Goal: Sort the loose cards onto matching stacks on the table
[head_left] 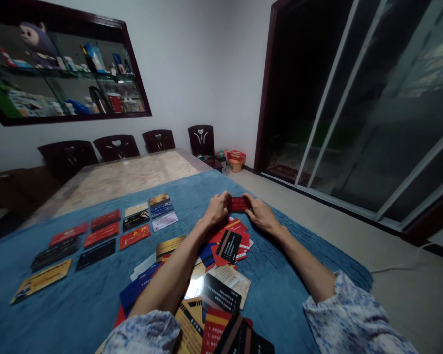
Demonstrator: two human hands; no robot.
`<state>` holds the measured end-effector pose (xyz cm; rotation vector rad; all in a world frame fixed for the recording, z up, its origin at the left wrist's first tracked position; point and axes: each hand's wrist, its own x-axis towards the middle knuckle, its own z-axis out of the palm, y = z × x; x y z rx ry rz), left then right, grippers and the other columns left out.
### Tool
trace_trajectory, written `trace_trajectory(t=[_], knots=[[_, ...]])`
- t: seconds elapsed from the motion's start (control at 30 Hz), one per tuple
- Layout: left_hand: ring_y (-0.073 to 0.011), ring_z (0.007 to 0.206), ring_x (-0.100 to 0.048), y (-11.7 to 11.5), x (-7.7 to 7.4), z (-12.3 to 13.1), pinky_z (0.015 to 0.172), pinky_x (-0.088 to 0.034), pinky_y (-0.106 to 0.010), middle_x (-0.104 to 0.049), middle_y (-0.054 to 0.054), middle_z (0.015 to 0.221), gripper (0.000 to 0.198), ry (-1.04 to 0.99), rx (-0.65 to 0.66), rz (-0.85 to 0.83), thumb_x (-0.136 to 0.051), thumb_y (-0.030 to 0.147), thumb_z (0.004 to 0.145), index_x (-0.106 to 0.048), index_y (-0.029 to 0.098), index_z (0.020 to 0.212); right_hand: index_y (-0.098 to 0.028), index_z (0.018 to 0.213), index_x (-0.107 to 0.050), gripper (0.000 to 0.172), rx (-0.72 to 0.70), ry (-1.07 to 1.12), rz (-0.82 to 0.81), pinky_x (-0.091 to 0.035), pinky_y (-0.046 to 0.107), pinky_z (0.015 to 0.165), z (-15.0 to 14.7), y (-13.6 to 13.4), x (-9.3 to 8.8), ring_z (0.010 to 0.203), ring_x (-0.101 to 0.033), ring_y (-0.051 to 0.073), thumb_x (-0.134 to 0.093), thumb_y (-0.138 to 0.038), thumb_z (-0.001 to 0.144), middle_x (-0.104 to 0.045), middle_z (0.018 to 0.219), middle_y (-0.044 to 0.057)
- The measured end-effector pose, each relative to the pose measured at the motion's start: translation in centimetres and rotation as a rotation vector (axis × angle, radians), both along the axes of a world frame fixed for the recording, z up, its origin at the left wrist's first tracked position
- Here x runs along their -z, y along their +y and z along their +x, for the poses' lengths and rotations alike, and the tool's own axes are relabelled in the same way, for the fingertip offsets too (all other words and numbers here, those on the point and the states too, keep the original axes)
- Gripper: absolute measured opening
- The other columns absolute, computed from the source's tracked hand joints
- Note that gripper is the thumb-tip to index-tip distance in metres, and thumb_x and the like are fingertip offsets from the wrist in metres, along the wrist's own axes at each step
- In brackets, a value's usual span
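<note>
A dark red card [238, 204] is held up between both hands, above the far end of a loose pile of cards. My left hand [217, 206] grips its left edge with curled fingers. Its right edge is pinched by my right hand [260, 212]. Under and between my forearms lies the pile, with a black card [229, 245], a larger black card [220, 292] and a gold card [189, 324] among red, blue and white ones. To the left, several cards lie in rows, including a gold card [42, 280], a red card [135, 237] and a pale lilac card [165, 221].
A blue cloth [280, 295] covers the near part of the stone-topped table [133, 174]. Dark chairs [201, 140] stand along the far side. An orange bucket [235, 164] sits on the floor by the sliding glass door [354, 98]. Wall shelves [59, 73] hold assorted items.
</note>
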<state>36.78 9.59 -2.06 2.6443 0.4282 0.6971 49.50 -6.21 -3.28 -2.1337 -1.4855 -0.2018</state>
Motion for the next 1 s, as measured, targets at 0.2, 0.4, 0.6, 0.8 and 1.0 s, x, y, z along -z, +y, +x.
trace_trajectory(t=[0.2, 0.4, 0.6, 0.8, 1.0], knots=[[-0.0212, 0.091, -0.057, 0.1, -0.8, -0.1, 0.085, -0.046, -0.033, -0.067, -0.004, 0.089, 0.034, 0.04, -0.022, 0.01, -0.049, 0.003, 0.078, -0.059, 0.02, 0.105, -0.017, 0.141, -0.046, 0.056, -0.054, -0.065, 0.051, -0.046, 0.04, 0.094, 0.1, 0.2, 0.2, 0.11, -0.057, 0.026, -0.055, -0.016, 0.085, -0.064, 0.123, 0.013], [-0.023, 0.093, -0.057, 0.4, -2.0, -1.4, 0.087, -0.046, -0.035, -0.068, -0.005, 0.092, 0.029, 0.086, 0.015, 0.04, -0.053, 0.009, 0.077, -0.058, 0.019, 0.103, -0.016, 0.143, -0.046, 0.055, -0.057, -0.146, 0.036, -0.047, 0.039, 0.09, -0.5, 0.4, 0.0, 0.108, -0.057, 0.028, -0.054, -0.022, 0.088, -0.065, 0.122, 0.015], [-0.0243, 0.096, -0.055, 0.2, -2.7, -4.1, 0.089, -0.045, -0.037, -0.066, -0.006, 0.097, 0.03, 0.116, 0.032, 0.074, -0.06, 0.014, 0.075, -0.055, 0.018, 0.105, -0.013, 0.144, -0.045, 0.056, -0.094, -0.217, 0.024, -0.045, 0.039, 0.088, -2.0, 0.7, -0.4, 0.105, -0.055, 0.029, -0.052, -0.024, 0.09, -0.065, 0.117, 0.016], [-0.0276, 0.103, -0.05, -0.7, -3.1, -7.6, 0.091, -0.042, -0.04, -0.062, -0.01, 0.11, 0.039, 0.159, -0.007, 0.135, -0.067, 0.021, 0.076, -0.053, 0.019, 0.112, -0.014, 0.143, -0.047, 0.055, -0.148, -0.28, 0.013, -0.043, 0.038, 0.085, -3.9, 0.9, -0.9, 0.102, -0.053, 0.029, -0.054, -0.031, 0.091, -0.063, 0.115, 0.016], [-0.0295, 0.11, -0.047, -1.5, -3.1, -11.2, 0.093, -0.041, -0.044, -0.059, -0.013, 0.12, 0.044, 0.232, -0.058, 0.161, -0.063, 0.016, 0.078, -0.051, 0.017, 0.12, -0.016, 0.136, -0.054, 0.051, -0.204, -0.348, 0.015, -0.044, 0.037, 0.079, -5.3, 1.5, -0.9, 0.103, -0.05, 0.03, -0.059, -0.034, 0.089, -0.06, 0.112, 0.016]])
